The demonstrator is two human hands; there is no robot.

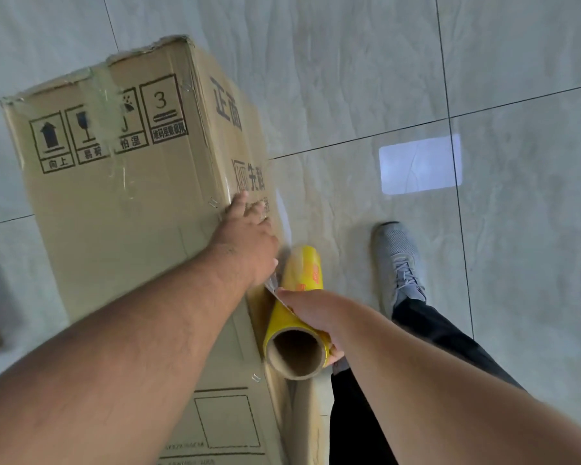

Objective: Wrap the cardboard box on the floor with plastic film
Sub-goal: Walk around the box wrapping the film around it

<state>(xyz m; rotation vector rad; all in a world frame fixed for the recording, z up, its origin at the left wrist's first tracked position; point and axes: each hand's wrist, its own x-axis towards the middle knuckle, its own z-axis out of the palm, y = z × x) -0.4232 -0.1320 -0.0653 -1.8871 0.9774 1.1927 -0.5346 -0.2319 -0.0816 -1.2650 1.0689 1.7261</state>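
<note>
- Pale floor tiles (366,78) carry the box (114,196), lying under the left hand (249,229), whose straight fingers (240,199) are pressed on its edge.
- Just beside, the roll (297,317) is gripped by the right hand (311,307).
- Film is judged thin, clingy, easily torn; best held by the roll's stiff core.

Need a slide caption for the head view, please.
Left hand presses film to the cardboard box; right hand grips the yellow film roll.
</note>
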